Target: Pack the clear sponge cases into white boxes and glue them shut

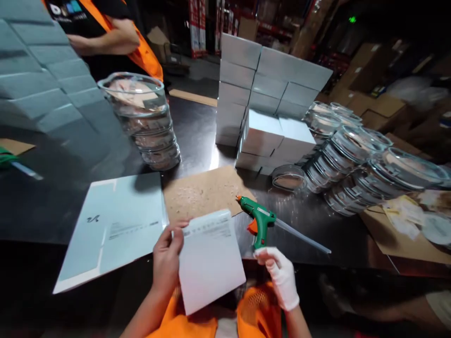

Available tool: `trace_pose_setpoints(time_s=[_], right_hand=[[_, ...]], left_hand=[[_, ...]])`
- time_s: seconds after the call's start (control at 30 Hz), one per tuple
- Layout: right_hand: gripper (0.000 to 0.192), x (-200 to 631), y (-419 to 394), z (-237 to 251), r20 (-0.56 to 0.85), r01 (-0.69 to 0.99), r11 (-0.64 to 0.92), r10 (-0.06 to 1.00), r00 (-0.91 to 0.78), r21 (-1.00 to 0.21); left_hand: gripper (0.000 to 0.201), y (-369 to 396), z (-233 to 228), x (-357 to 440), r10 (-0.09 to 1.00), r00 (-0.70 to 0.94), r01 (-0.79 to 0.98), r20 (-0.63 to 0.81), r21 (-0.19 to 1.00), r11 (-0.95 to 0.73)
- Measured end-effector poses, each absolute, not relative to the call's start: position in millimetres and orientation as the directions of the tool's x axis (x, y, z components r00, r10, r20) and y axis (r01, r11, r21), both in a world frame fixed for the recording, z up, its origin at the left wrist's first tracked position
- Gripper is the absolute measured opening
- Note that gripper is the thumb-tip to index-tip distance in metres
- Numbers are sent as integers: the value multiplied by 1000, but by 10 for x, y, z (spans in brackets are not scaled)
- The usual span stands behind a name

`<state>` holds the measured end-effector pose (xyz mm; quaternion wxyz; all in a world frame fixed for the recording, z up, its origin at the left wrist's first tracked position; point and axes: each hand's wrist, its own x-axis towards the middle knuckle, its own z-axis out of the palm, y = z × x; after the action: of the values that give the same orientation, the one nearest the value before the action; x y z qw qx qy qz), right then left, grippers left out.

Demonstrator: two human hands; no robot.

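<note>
My left hand (168, 258) grips the left edge of a white cardboard box (211, 267), thumb on its printed face. The box is tilted in front of my orange vest. My right hand (280, 277), in a white glove, has its fingers curled by the handle end of a green glue gun (261, 220). Whether they touch the handle or pinch something small I cannot tell. Lying on the dark table, the gun points its orange nozzle at a glue-spotted cardboard sheet (200, 192); a clear glue stick (303, 235) sticks out of its back. To the left lies a flat, printed, pale carton blank (130, 230).
White boxes (266, 89) are stacked at the back, with more boxes (42, 75) at far left. Clear round containers stand in a stack (151, 126) on the left and in several stacks (366, 164) on the right. Across the table (197, 122) a person (116, 42) in an orange vest stands.
</note>
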<state>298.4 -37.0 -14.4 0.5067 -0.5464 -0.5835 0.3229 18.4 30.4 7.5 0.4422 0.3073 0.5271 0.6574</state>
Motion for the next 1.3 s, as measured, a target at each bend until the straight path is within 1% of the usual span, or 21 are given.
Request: trace_pose_setpoints(time_s=[0.03,0.07,0.1,0.13,0.2,0.23,0.3,0.33,0.4,0.47,0.53,0.6,0.67,0.8,0.9,0.97,1.03,1.1,1.17,1.27,1.3], right_hand=[[27,3036,-438,-114,364,497,251,920,144,-830],[17,3050,-491,-84,515,659,320,849,120,-681],[17,3026,-525,-50,655,773,392,755,39,-499],[25,2971,-538,-14,747,832,459,659,-84,-311],[32,2819,-503,67,778,834,552,517,-356,15],[31,2750,-460,111,751,813,568,479,-454,129],[29,2674,-332,199,704,765,588,426,-568,262],[23,2667,-244,240,703,745,604,397,-590,284],[19,2680,1,308,734,731,634,366,-572,253],[42,2660,373,356,721,719,663,393,-570,208],[63,2547,889,398,626,710,679,475,-619,187],[68,2344,1503,457,474,734,666,608,-638,133],[72,2106,2125,539,285,820,570,780,-557,44],[61,1782,3016,672,266,910,414,878,-398,-6],[42,1725,3274,659,264,961,270,932,-247,-53],[39,1718,3314,641,255,975,209,949,-184,-76],[39,1703,3284,664,246,979,187,956,-162,-85],[39,1696,3166,734,234,978,194,957,-171,-81],[37,1744,2901,812,212,973,217,957,-197,-80],[23,1994,2145,814,151,976,200,971,-185,-91],[25,2118,1817,769,131,983,159,980,-147,-92]], left_hand=[[58,347,107,172,869,-474,-312,-140,950,-17],[63,389,140,178,841,-501,-366,-204,930,8],[68,427,173,203,827,-503,-417,-251,909,22],[73,457,205,244,831,-479,-462,-283,886,35],[85,491,255,344,867,-381,-525,-321,847,83],[90,494,267,387,882,-328,-547,-338,829,115],[97,478,262,424,897,-272,-581,-347,803,134],[99,461,246,414,902,-282,-593,-327,799,104],[104,412,194,346,901,-364,-582,-237,813,-21],[104,347,134,256,877,-460,-514,-136,847,-138],[97,270,80,181,833,-547,-431,-81,880,-197],[82,188,32,124,810,-584,-361,-44,908,-211],[71,106,-20,57,813,-582,-286,12,933,-219],[59,-24,-139,-187,834,-537,-121,128,967,-226],[45,-42,-214,-370,851,-473,153,229,972,-177],[36,13,-258,-391,873,-343,386,347,899,-206],[33,120,-318,-303,873,-112,559,476,756,-340],[38,254,-414,-141,824,140,645,549,581,-497],[43,379,-551,24,774,320,686,547,430,-587],[50,499,-794,159,776,378,758,505,312,-572],[53,522,-869,170,788,360,784,499,296,-546]])
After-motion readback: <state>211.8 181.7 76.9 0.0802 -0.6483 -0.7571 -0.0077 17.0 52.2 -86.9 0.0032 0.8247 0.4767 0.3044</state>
